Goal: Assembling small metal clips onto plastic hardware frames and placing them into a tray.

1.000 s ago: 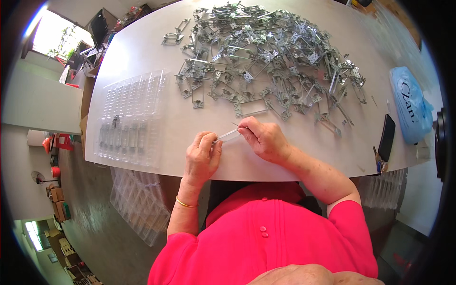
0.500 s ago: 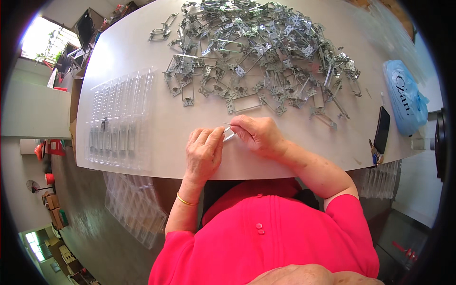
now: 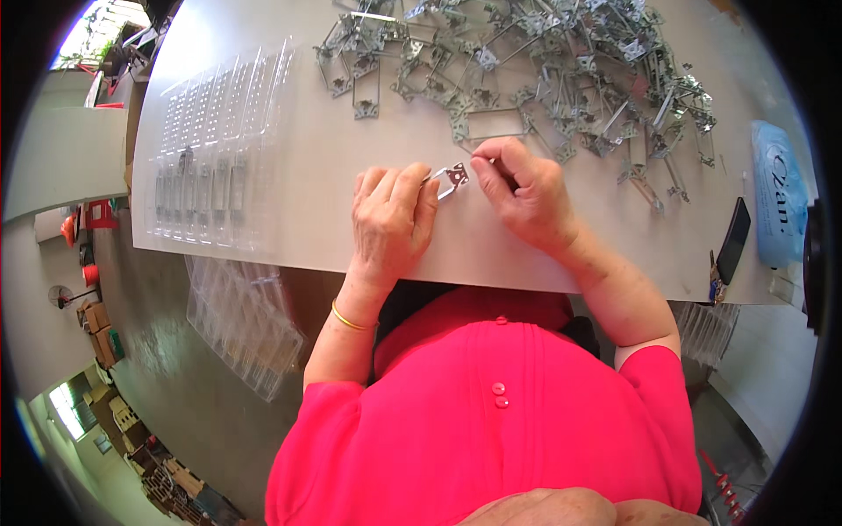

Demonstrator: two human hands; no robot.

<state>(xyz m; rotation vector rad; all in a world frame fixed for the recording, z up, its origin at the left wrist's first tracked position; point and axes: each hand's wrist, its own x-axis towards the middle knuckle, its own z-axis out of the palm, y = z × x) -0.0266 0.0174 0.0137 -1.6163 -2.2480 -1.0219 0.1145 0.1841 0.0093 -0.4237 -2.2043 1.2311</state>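
My left hand [image 3: 390, 219] is closed on one end of a small metal bracket [image 3: 457, 174], whose two pale rods run to a flat plate with holes. The plate end sticks out to the right of my fingertips. Just beyond it, my right hand [image 3: 531, 197] has thumb and index finger pressed together, apart from the plate. Whatever lies in that pinch is too small to make out. Farther back, a tangled heap of similar metal brackets [image 3: 561, 70] covers part of the table, its nearest pieces close to my right fingers.
On the left of the white table [image 3: 324, 237] lies a clear plastic tray [image 3: 232, 110] with several brackets in its near slots. More clear trays [image 3: 241, 324] sit below the table edge. At right are a black phone [image 3: 732, 241], keys [image 3: 717, 282] and a blue plastic bag [image 3: 779, 193].
My hands have drawn apart; the right one has moved off to the right of the bracket. The bracket's plate end now shows. The whole view has shifted, with the table higher in the picture.
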